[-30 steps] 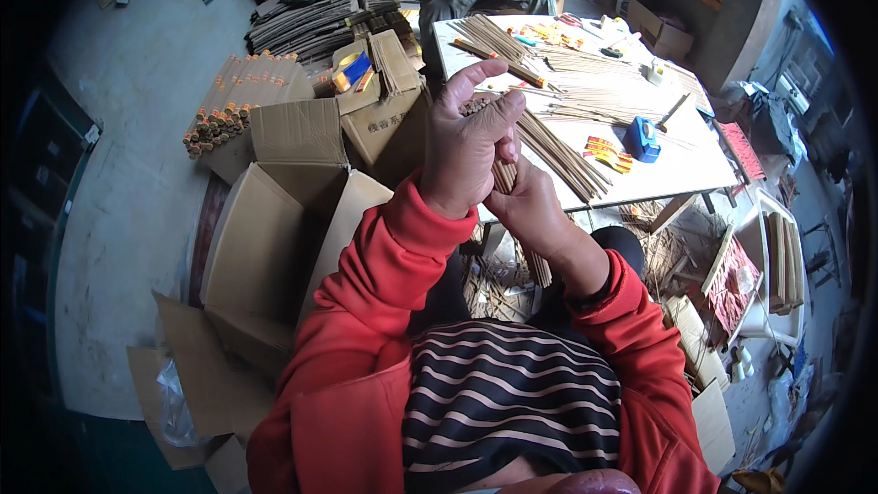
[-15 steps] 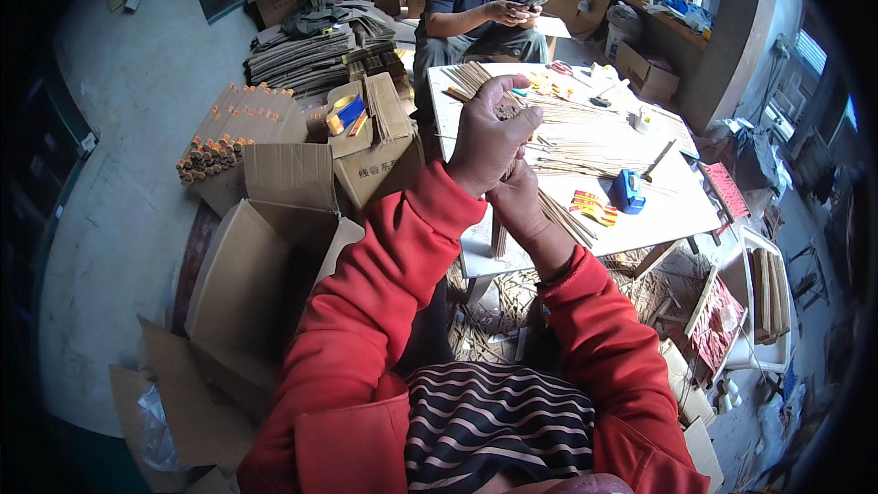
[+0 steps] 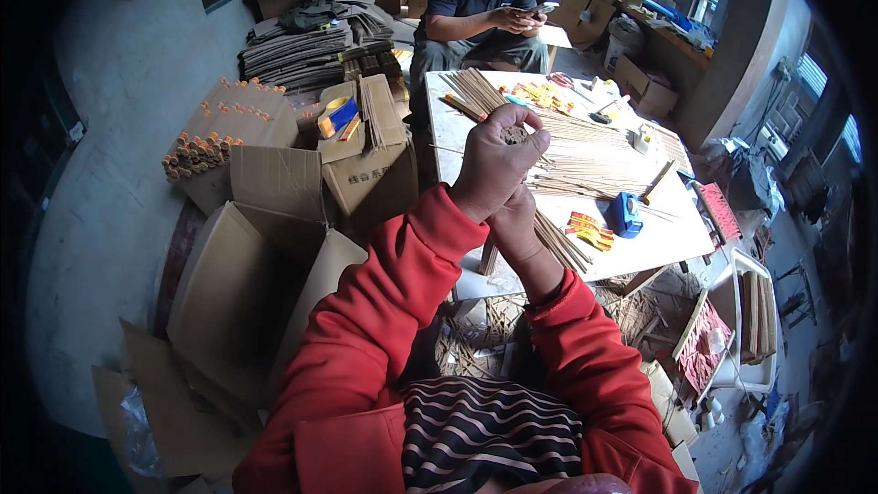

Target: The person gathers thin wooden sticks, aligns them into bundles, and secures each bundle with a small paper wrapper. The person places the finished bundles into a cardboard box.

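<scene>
A bundle of thin brown incense sticks [image 3: 514,135] stands roughly upright between my hands, above the near left part of the table. My left hand [image 3: 489,165] is wrapped round its upper part, with thumb and index finger ringing the top ends. Just below, my right hand [image 3: 514,224] closes on the same bundle; its fingers are mostly hidden. The bundle's lower end shows under my hands at the table's near edge. Beside my right hand, more loose sticks [image 3: 560,242] lie on the white table [image 3: 672,242], near red-and-yellow paper labels [image 3: 590,230] and a blue tape dispenser [image 3: 626,215].
Across the table a person [image 3: 480,14] sits holding a phone. An open cardboard box [image 3: 215,311] stands at my left, with bundled sticks [image 3: 206,151] stacked behind it. A white bin [image 3: 773,370] with bundles is at the right. Scattered sticks [image 3: 476,338] litter the floor below.
My left index finger has curled in closer to the thumb round the top of the bundle. The whole view has shifted slightly, so hands and table appear lower.
</scene>
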The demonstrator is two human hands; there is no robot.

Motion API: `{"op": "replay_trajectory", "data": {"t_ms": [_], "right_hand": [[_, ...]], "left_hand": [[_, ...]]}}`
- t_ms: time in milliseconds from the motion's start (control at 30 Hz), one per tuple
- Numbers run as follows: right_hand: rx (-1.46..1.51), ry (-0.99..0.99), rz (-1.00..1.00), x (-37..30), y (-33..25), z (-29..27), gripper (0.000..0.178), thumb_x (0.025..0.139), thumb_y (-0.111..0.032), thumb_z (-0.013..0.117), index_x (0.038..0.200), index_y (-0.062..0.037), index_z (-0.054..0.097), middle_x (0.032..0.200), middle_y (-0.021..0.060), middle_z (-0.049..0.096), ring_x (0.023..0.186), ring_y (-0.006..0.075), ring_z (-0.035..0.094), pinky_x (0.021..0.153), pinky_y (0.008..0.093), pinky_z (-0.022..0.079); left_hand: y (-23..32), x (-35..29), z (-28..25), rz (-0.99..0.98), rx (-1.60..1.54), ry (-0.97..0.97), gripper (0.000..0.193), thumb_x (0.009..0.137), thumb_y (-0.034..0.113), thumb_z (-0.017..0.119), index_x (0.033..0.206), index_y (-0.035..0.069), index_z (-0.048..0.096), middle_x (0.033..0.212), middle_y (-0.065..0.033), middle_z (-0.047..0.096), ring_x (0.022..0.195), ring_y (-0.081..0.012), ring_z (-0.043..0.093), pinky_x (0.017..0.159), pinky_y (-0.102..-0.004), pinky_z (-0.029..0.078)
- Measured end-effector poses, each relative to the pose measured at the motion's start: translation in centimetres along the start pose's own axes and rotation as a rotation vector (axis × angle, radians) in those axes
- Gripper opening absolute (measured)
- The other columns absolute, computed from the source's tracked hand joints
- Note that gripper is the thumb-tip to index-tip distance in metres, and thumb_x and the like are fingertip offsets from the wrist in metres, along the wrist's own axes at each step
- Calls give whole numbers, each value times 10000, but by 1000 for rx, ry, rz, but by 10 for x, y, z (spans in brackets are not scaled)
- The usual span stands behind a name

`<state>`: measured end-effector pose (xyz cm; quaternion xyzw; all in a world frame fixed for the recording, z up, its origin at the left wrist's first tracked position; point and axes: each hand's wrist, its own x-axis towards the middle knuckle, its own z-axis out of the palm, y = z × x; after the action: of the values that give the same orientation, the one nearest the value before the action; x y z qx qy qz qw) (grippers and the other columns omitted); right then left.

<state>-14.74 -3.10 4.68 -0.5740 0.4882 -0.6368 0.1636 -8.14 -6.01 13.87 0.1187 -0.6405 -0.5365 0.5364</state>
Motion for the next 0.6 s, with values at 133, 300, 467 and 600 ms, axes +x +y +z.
{"op": "replay_trajectory", "data": {"t_ms": [133, 300, 467, 600], "right_hand": [[-83, 10, -4, 2, -5, -2, 295, 730, -99, 662, 966, -4, 513, 837, 118, 606, 764, 199, 593, 685, 304, 459], [-101, 31, -67, 3, 0, 3, 279, 735, -110, 657, 953, -13, 513, 857, 127, 605, 765, 235, 598, 676, 317, 460], [-170, 25, -88, 2, -1, 0, 285, 738, -122, 660, 956, -21, 506, 851, 136, 603, 770, 270, 600, 675, 323, 461], [-135, 36, -107, 0, 2, 3, 308, 744, -148, 660, 976, -23, 500, 837, 139, 604, 766, 289, 603, 662, 335, 461]], "left_hand": [[-4, 1, 0, 16, -46, -8, 133, 797, 137, 652, 829, 41, 565, 604, 34, 512, 465, 0, 427, 390, -155, 340], [-7, 2, -4, 55, -37, 18, 168, 789, 163, 672, 807, 34, 566, 581, 41, 507, 451, 7, 405, 387, -150, 302], [0, -2, 0, 17, -95, 0, 245, 812, 230, 650, 737, 28, 534, 587, 39, 469, 542, -22, 393, 487, -193, 354], [6, -5, -3, -1, -109, -2, 331, 878, 343, 531, 762, 33, 531, 521, 22, 435, 417, -17, 361, 384, -173, 283]]}}
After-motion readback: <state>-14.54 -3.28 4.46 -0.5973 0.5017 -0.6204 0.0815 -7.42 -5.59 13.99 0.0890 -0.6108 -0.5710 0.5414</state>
